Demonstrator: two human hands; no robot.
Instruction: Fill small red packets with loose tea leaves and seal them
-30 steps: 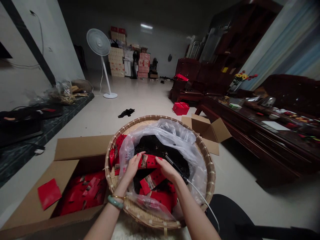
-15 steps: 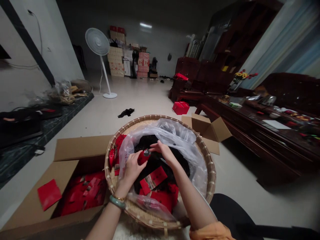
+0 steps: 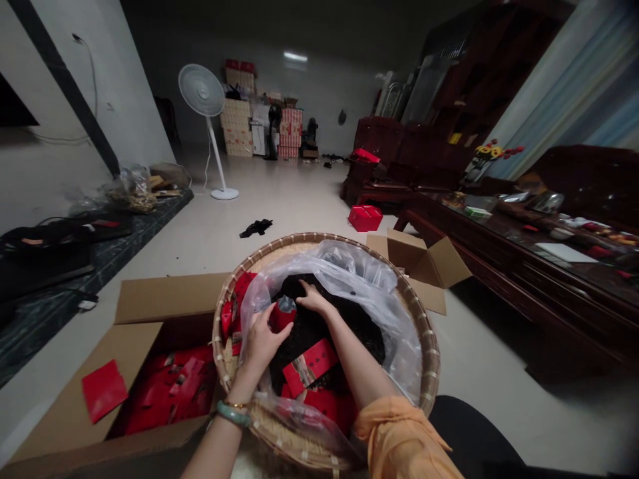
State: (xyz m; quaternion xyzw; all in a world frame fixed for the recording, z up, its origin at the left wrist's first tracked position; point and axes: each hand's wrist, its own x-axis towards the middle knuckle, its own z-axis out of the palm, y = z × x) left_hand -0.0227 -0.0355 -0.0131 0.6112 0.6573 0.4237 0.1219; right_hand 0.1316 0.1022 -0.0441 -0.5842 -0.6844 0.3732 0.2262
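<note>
My left hand [image 3: 263, 337] is closed around a small red packet [image 3: 283, 320], held upright with its silvery mouth open at the top. Just to its right, my right hand [image 3: 314, 299] reaches down to dark loose leaves [image 3: 357, 322], thumb and finger apart, nothing seen in it; some fingertips are hard to make out against the dark. The leaves lie in a clear plastic bag [image 3: 399, 346] spread inside a round woven bamboo basket [image 3: 430, 359]. Below my hands, a flat red packet [image 3: 310, 366] with a picture panel rests on the leaves, with more red packets [image 3: 332, 406] nearer me.
Left of the basket stands an open cardboard box [image 3: 172, 285] with many red packets inside; one red packet [image 3: 104, 390] lies on its flap. Another open carton [image 3: 442, 263] is behind the basket. A dark wooden table [image 3: 479, 253] stands right, a white fan [image 3: 216, 153] farther back.
My right hand has moved away from the packet's mouth and down to the dark leaves. The packet in my left hand now shows its open silvery top more fully. The view has shifted slightly.
</note>
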